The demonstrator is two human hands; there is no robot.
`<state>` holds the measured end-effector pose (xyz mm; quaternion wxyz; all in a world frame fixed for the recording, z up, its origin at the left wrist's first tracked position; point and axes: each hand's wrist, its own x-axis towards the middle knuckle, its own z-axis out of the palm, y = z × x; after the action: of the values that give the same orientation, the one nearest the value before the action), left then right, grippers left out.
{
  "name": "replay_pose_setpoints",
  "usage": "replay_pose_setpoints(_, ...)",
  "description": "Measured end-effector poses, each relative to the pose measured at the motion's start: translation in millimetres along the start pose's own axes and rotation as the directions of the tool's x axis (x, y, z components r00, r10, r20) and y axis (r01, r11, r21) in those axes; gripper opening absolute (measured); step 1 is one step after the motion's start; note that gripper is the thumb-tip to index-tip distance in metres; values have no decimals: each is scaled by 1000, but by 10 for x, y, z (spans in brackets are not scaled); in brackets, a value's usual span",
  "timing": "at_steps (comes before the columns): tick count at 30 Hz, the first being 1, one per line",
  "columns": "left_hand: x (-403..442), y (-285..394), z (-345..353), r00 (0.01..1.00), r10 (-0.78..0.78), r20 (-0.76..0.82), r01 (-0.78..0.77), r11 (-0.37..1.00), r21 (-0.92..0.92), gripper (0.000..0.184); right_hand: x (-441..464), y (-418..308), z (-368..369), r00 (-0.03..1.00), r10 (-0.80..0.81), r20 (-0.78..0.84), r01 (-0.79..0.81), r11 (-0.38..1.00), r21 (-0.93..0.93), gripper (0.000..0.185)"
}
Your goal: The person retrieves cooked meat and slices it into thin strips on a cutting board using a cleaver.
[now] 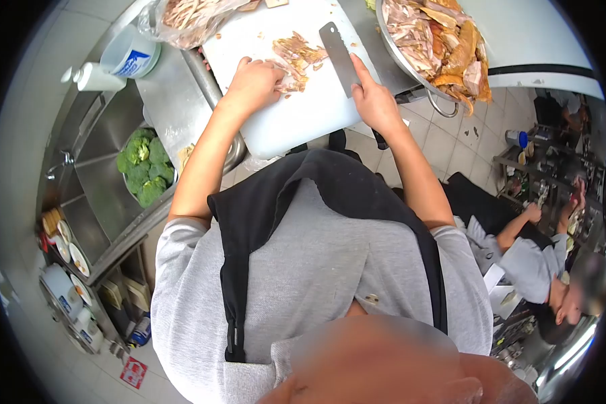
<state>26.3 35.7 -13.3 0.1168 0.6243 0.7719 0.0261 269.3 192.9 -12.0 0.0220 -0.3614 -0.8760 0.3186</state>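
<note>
My right hand (377,102) grips a cleaver (339,55) by its handle, with the index finger stretched along the blade. The broad blade lies over the white cutting board (283,131), just right of the cut meat. My left hand (254,85) is on the board with its fingers curled onto the near left part of the sliced meat (296,59). The meat looks like cooked poultry with brown skin, in strips and small pieces. What lies under the left fingers is partly hidden.
A metal bowl (411,62) piled with meat stands right of the board. A plastic bag (182,23) of cut strips lies at the far left. Left are a white tub (133,57) and broccoli (145,165) in a sink (104,185). Another person (528,262) works at right.
</note>
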Motion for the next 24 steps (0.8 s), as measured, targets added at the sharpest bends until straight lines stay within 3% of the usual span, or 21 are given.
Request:
replay_pose_setpoints(2, 92, -7, -91, 994, 13, 104, -9, 999, -33, 10, -1, 112, 67, 1000, 4, -13, -3, 1000, 16, 69)
replay_pose_setpoints(4, 286, -109, -163, 986, -91, -138, 81, 994, -77, 12, 20, 221, 131, 993, -65, -103, 75, 992, 104, 68)
replay_pose_setpoints(5, 396, -250, -288, 963, -125, -239, 128, 992, -4, 17, 24, 256, 138, 994, -50, -102, 61, 992, 113, 68)
replay_pose_setpoints(6, 493, -448, -322, 853, -102, -512, 132, 991, 23, 25, 20, 240, 104, 996, -20, -81, 30, 992, 126, 68)
replay_pose_setpoints(7, 524, -466, -488, 811, -169, -560, 217, 976, 20, 34, 3, 227, 88, 998, 9, -56, -2, 991, 137, 68)
replay_pose_setpoints(8, 551, -446, -627, 792, -291, -537, 319, 947, -42, 41, 7, 222, 90, 997, 72, -11, -69, 978, 198, 68)
replay_pose_setpoints(9, 527, -478, -596, 795, -293, -532, 321, 946, -41, 41, 8, 197, 51, 997, 75, -5, -72, 977, 201, 68)
replay_pose_setpoints(11, 456, -579, -540, 884, -194, -425, 194, 980, -44, 38, 10, 147, -11, 995, 95, 34, -100, 980, 173, 68)
replay_pose_setpoints(12, 359, -438, -627, 946, -294, -135, 299, 954, 24, 41, 40, 172, 3, 993, 102, 55, -110, 982, 153, 68)
replay_pose_setpoints(13, 267, -416, -592, 947, -295, -127, 301, 953, 27, 41, 66, 192, 5, 993, 105, 61, -113, 981, 158, 68)
replay_pose_setpoints(15, 30, -416, -383, 930, -329, 167, 329, 944, 27, 43, 78, 175, -4, 993, 105, 62, -113, 984, 137, 68)
replay_pose_setpoints(17, -188, -400, -157, 917, -374, 140, 375, 927, 20, 40, 58, 121, -19, 991, 113, 76, -122, 984, 129, 67)
replay_pose_setpoints(19, -326, -438, 31, 903, -418, 101, 420, 908, 3, 37, 18, 51, -30, 998, 34, 47, -35, 999, 10, 66)
replay_pose_setpoints(21, -439, -459, 151, 962, -224, -156, 201, 968, -153, 27, -19, -46, 1, 998, -41, 42, 41, 999, -13, 66)
replay_pose_setpoints(22, -451, -470, 170, 965, -123, -233, 107, 991, -79, 27, -14, -101, 20, 995, -87, 51, 88, 996, -27, 66)
replay_pose_setpoints(24, -488, -466, 212, 928, -161, -337, 151, 987, -54, 27, -11, -249, 52, 982, -180, 65, 184, 980, -72, 67)
